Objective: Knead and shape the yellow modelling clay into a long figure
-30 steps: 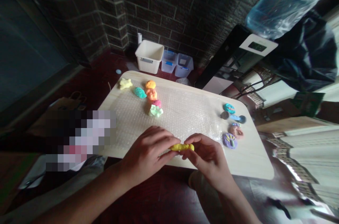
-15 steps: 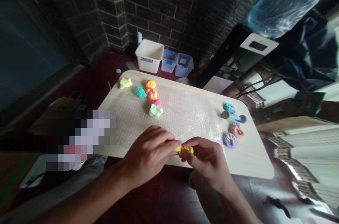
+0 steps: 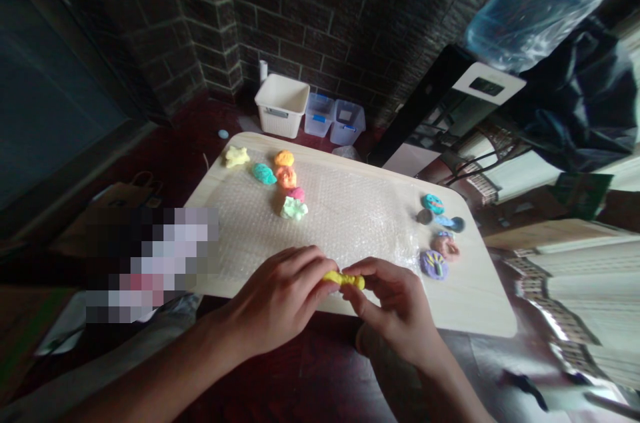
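Above the near edge of the table [image 3: 470,306], your left hand [image 3: 280,290] pinches one end of the yellow roll [image 3: 345,279], a short, knobbly, bright piece with a rounded right tip; your right hand [image 3: 395,293] grips it near that tip, left of the purple disc [image 3: 431,265].

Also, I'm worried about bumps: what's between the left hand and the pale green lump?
Only bubble wrap shows between left hand and pale green lump, in the head view.
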### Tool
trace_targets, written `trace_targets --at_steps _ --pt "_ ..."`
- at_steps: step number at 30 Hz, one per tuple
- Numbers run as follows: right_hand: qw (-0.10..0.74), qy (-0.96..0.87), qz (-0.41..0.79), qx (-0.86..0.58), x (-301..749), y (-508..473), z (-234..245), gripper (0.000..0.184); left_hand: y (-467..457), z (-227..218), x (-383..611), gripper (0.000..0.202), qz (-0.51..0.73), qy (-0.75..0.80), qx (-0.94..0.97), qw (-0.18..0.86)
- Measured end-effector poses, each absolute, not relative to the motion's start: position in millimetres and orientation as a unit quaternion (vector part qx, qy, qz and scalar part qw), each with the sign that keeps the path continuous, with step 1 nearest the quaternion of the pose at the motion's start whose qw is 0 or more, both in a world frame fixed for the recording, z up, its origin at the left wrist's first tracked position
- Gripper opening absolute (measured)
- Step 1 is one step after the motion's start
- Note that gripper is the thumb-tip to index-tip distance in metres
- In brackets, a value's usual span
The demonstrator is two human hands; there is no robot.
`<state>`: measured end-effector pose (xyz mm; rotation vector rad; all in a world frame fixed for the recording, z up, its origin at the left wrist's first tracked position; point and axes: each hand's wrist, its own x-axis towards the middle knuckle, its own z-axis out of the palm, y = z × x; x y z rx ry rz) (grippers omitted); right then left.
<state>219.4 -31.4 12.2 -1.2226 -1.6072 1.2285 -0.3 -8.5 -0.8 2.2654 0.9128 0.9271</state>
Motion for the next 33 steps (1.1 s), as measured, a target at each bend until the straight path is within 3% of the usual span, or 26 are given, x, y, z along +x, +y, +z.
trace_targets --at_steps 12,19,26,33 --pt "0.335 -0.757 0.349 -0.440 216.9 -27.7 20.6 0.013 -9.2 -3.1 -0.9 0.020 0.299 0.358 0.802 0.375" --pt "0.363 -0.623 0.499 -0.480 218.0 -30.8 16.1 0.029 -6.9 -2.0 -1.0 0.012 0.350 0.348 0.800 0.342" --pt "0.380 -0.557 0.562 -0.478 214.7 -27.3 12.9 0.018 -7.1 -4.6 -1.1 0.011 0.366 0.331 0.833 0.252" --pt "0.401 -0.590 0.534 -0.454 215.6 -28.3 12.4 0.008 -7.1 -6.3 -2.0 0.012 0.379 0.328 0.828 0.254"
